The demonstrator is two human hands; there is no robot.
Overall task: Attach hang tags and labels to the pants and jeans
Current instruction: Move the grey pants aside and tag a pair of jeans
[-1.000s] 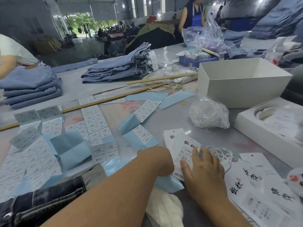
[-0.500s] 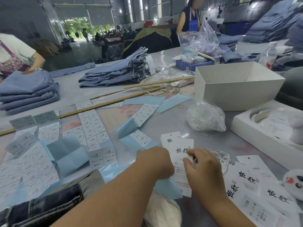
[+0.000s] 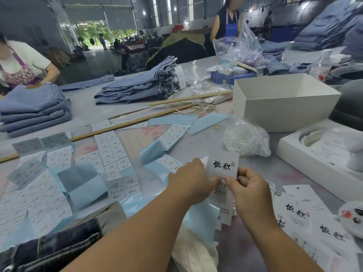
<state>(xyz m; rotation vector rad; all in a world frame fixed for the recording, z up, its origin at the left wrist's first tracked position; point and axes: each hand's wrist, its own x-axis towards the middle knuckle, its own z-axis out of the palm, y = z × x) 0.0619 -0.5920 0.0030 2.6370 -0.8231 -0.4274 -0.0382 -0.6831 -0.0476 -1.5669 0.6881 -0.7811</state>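
Both hands pinch one stiff white hang tag (image 3: 223, 169) upright above the desk (image 3: 196, 138): left hand (image 3: 191, 178) at its left edge, right hand (image 3: 248, 186) at its lower middle. Glossy blue-backed label sheets (image 3: 110, 154) lie unpeeled (many remain). Dark jeans (image 3: 53, 250) wait untagged at the near edge; the work looks barely begun.

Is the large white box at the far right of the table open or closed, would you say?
Open. The white box has no lid on it, and its inner walls show from above; whether anything lies at its bottom cannot be told.
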